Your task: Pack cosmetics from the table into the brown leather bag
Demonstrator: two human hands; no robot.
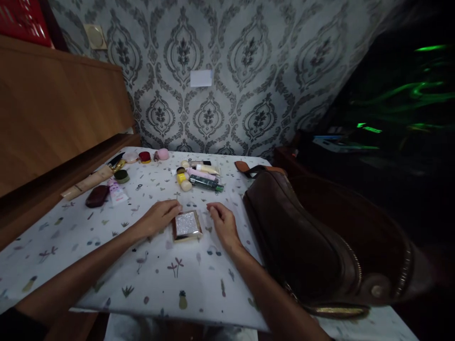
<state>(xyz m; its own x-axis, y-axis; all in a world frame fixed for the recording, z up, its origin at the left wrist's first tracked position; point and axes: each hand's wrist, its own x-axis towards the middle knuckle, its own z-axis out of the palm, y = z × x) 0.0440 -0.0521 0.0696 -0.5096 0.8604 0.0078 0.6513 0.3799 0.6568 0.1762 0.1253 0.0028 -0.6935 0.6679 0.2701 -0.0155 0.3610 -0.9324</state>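
My left grip [161,218] is bending its fingers down at the far left corner of a silver-topped case [187,225]; I cannot tell whether they are closing on it or merely touching. The case is lying flat, its shiny gold-toned rim facing me. My right grip [225,225] is hovering or resting at its 3 o'clock, fingers loosely curled and parted from the thumb, with a narrow lane of cover showing between hand and case.

Reading the clock from the case, 12 o'clock being the wall side, the widest room is opening from 5 to 7, where patterned worktop [202,284] is running down to its near edge. At 12 a cluster is bounding my reach: a yellow-and-cream bottle [184,182], a dark green tube [203,183] and paler tubes touching or crowding behind. At 10 a maroon pouch [97,196] is lying just beside a white-and-pink tube [116,192], a stretch of cover separating them from my wrist. At 11, farther off, a red jar [144,157] is sitting near the far edge. From 2 to 4 a brown bag [302,237] is walling off the right side. Beyond 10 o'clock, a wooden cabinet [64,104] is limiting the left.
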